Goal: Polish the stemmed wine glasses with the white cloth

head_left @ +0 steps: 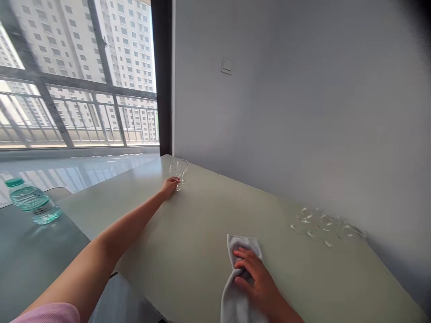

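At the far end of the pale table (202, 220), my left hand (171, 186) reaches out with its fingers closed round the stem of a clear wine glass (174, 170). Right behind it stands a second stemmed glass (183, 167); whether the two touch I cannot tell. Both look upright. My right hand (253, 279) rests on a light grey cloth (243, 242) near the front of the table. Its fingers are bent and pressed onto the cloth, pinching a fold of it.
Several small clear glass pieces (323, 224), blurred, are at the right by the wall (303, 112). A green-capped water bottle (33, 202) stands on a darker surface (27, 255) at the left. Beyond are a window and a railing (84, 116).
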Tool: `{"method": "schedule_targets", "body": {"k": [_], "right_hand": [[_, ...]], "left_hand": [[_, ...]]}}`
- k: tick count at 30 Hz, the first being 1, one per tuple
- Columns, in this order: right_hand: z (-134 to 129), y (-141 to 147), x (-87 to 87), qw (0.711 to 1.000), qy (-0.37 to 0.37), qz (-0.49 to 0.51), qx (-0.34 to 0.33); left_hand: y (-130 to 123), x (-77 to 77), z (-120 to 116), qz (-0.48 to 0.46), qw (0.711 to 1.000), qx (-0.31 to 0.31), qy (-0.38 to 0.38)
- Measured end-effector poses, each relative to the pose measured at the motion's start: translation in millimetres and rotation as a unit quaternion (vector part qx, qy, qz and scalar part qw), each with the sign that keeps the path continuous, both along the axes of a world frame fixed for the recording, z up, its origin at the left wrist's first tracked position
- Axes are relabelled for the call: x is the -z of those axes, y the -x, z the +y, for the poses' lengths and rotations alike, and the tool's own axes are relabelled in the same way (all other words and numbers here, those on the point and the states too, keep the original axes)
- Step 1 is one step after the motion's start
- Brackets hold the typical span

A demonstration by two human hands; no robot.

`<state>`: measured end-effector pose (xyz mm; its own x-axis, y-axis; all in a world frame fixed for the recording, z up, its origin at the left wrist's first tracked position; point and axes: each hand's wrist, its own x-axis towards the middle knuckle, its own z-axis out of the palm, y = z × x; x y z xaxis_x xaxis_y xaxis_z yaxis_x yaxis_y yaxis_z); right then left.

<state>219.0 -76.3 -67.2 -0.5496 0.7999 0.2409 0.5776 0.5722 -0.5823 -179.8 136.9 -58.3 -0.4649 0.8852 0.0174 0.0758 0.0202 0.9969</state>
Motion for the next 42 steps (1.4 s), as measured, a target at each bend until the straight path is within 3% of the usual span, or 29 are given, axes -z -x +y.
{"method": "schedule_targets", "body": {"k": [3, 6, 9, 12, 14, 17, 21, 25, 29, 31, 34, 38, 42], "right_hand": [[1.6, -0.8, -6.4, 0.988, 0.049, 0.117, 0.082], [21.9, -17.6, -6.9, 0.947, 0.034, 0.225, 0.226], [57.7, -50.7, -2.4, 0.871, 0.028, 0.271, 0.408], [98.1, -85.0, 0.9, 0.785, 0.047, 0.325, 0.525], [120.7, -101.4, 0.0, 0.759, 0.057, 0.345, 0.548], [142.4, -115.8, -3.8, 0.748, 0.071, 0.363, 0.551], [157.3, -124.2, -3.0, 0.752, 0.1, 0.357, 0.545], [164.9, -100.9, 0.6, 0.787, 0.105, 0.332, 0.509], [146.9, -22.5, -14.2, 0.857, 0.124, 0.316, 0.388], [126.0, 26.7, -28.4, 0.906, 0.146, 0.286, 0.276], [92.3, 87.3, -48.1, 0.944, 0.147, 0.235, 0.18], [68.7, 117.1, -60.1, 0.96, 0.146, 0.185, 0.154], [67.7, 92.4, -60.5, 0.955, 0.178, 0.173, 0.162]], "left_hand": [[3.1, 1.8, 2.8, 0.002, 1.0, 0.001, 0.002], [10.1, 3.1, 6.4, 0.009, 1.0, 0.009, 0.016], [15.7, 1.9, 6.0, 0.023, 0.999, 0.016, 0.036], [16.3, -3.2, -3.5, 0.032, 0.999, 0.009, 0.042], [13.9, -8.4, -16.8, 0.057, 0.996, -0.053, 0.035], [6.6, -14.5, -43.7, 0.103, 0.977, -0.185, 0.024], [-14.8, -12.6, -75.4, 0.092, 0.982, -0.165, 0.023], [-57.9, -12.0, -93.2, 0.071, 0.997, -0.036, 0.021], [-117.0, -23.4, -105.2, 0.067, 0.991, 0.115, 0.028], [-144.7, -28.9, -111.5, 0.078, 0.978, 0.192, 0.02], [-173.7, -30.4, -121.6, 0.087, 0.96, 0.264, -0.033], [-172.2, -22.6, -129.1, 0.016, 0.946, 0.32, -0.04], [-119.5, -17.9, -117.8, 0.052, 0.977, 0.205, -0.016]]}}
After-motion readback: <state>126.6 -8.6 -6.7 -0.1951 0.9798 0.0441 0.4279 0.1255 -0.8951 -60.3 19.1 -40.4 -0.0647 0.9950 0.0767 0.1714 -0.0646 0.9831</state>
